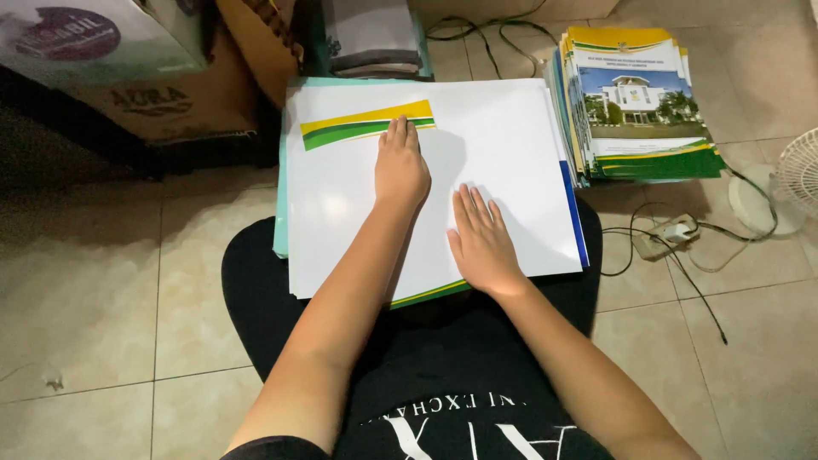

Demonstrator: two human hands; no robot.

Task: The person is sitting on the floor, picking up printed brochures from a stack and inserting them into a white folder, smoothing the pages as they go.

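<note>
My left hand [400, 169] lies flat and open, palm down, on the white sheet [494, 145]. Its fingertips press the lower edge of the yellow-and-green strip [366, 124] near the sheet's far left corner. I judge this pressure keeps the strip seated in position against the paper.

My right hand [481, 238] is also open and flat, fingers together, resting near the sheet's near edge, right of centre. It grips nothing; I judge its weight stops the sheet sliding on the stack beneath.

The white sheet sits on top of a stack of covers [280, 213], whose teal edge shows along the left side and a blue edge along the right. The stack rests partly on my lap [256, 281] and partly on the tiled floor [102, 290], which brings the work within reach of both arms.

At the far right of the floor, a pile of printed booklets [635, 102] stands just beside the stack, not touching my hands. A power strip with cables [665, 238] lies near the right edge of the stack, and a white fan [797, 175] sits at the right border. Cardboard boxes [162, 102] occupy the far left corner.
</note>
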